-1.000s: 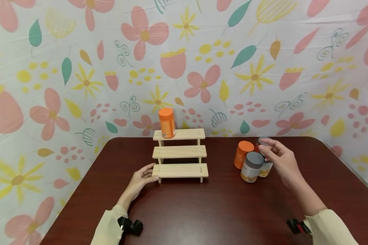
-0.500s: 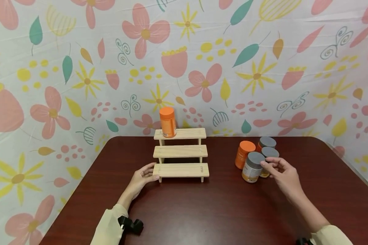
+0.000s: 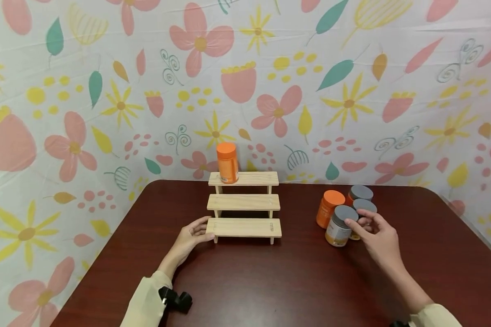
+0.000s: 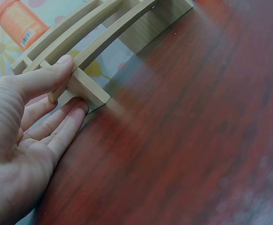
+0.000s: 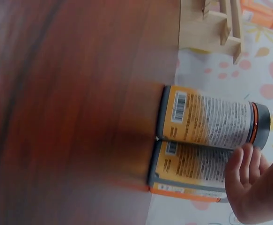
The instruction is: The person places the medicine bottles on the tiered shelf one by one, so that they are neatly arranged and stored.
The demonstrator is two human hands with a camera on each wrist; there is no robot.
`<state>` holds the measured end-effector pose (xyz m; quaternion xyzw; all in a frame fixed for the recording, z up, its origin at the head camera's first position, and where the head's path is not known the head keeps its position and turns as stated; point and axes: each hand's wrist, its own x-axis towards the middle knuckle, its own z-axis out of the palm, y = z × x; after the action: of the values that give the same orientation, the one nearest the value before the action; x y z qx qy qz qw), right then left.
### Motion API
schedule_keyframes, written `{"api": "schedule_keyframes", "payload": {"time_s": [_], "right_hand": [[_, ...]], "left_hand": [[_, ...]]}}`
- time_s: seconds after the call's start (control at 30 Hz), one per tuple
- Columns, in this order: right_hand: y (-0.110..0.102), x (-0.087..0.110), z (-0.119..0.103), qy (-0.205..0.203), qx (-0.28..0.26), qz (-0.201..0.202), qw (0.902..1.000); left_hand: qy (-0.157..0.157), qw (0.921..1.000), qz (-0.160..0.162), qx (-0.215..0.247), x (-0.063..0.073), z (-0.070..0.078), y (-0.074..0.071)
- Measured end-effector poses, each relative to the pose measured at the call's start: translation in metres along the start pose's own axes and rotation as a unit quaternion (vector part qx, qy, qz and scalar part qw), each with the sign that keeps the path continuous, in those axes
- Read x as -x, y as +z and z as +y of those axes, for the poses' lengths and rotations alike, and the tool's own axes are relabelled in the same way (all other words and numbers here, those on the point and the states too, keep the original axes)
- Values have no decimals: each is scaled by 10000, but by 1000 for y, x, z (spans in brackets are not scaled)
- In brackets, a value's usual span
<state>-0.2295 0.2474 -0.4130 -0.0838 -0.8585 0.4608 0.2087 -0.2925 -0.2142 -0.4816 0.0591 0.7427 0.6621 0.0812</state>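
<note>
My left hand (image 3: 190, 238) grips the left end of a three-tier wooden display stand (image 3: 244, 227). In the left wrist view its thumb lies on the lowest board, with the fingers beside the leg. An orange supplement jar (image 3: 227, 167) stands upright on the top tier, toward the left. My right hand (image 3: 378, 238) is at the jar cluster, thumb at the grey lid of the front white-and-yellow jar (image 3: 338, 230). In the right wrist view its fingers (image 5: 244, 164) are spread from the thumb, close to that jar's lid. Behind is a similar grey-lidded jar (image 3: 365, 206), partly hidden.
An orange-lidded jar (image 3: 325, 212) stands left of the front jar. At the back of the cluster is an orange jar with a grey lid (image 3: 361, 192). All stand on a dark red-brown table (image 3: 245, 281), with a floral cloth (image 3: 245, 113) hanging behind.
My right hand has come down and toward the front jar from above the rear jars, uncovering their grey lids. My left hand stays on the stand; the camera view shifts slightly.
</note>
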Motion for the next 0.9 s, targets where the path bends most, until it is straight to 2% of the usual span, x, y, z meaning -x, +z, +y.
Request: {"api": "schedule_keyframes", "payload": {"time_s": [0.1,0.37,0.6,0.9], "right_hand": [[3,1,1,202,2,70,9998],[5,2,2,519,174,-247,9982],[10,-2,-1,493,423,-180,9977],[11,-2,0,157,552,-89,9983]], "left_hand": [[-4,10000,-10,13,0,1,0],[23,10000,-70,63,1,2,0],[43,9999,-79,80,1,2,1],[26,9999,-79,98,1,2,2]]}}
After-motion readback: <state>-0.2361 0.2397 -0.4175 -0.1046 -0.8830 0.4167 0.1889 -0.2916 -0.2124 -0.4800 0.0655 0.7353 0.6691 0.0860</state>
